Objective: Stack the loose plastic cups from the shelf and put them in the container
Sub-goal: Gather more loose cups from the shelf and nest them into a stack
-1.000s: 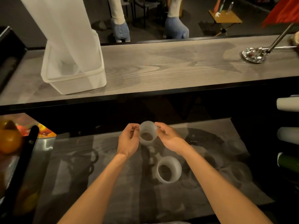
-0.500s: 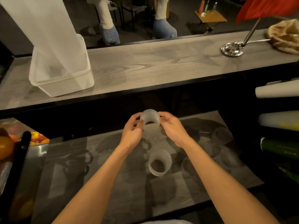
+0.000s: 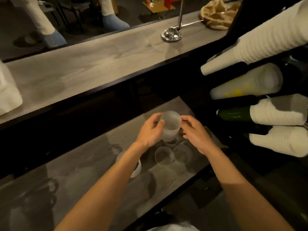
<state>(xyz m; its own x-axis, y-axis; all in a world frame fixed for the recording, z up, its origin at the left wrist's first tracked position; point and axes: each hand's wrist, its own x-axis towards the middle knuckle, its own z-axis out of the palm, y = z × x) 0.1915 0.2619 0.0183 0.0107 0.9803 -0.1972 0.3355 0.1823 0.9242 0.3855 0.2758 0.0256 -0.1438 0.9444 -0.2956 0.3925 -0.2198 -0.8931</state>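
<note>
Step in hand: stacking, by my reading; a ribbed, translucent plastic cup (image 3: 170,127) is held upright above the lower shelf (image 3: 83,189), over the cups that wait there
Left hand (image 3: 150,132): thumb and fingers curled round the left wall of the held plastic cup, gripping it
Right hand (image 3: 195,135): fingertips pinch the cup's right wall near the rim, the other fingers loosely bent
Held cup: it looks tall enough to be more than one nested together, but the blur leaves that unsure
Loose cups (image 3: 164,157): at least three stand mouth-up on the shelf just below the hands, close together; another ribbed cup (image 3: 136,169) is half hidden behind the left forearm
Next move: probably lowering the held cup squarely into or onto a loose cup, rims lined up, one hand freed to steady the lower one
Container (image 3: 8,99): a pale plastic tub at the far left of the upper desk (image 3: 83,72), well apart from the hands; only a corner shows, so its contents cannot be told
Rack on the right: sleeved stacks of cups (image 3: 266,42) lie on their sides, with a green bottle (image 3: 233,115) among them
</note>
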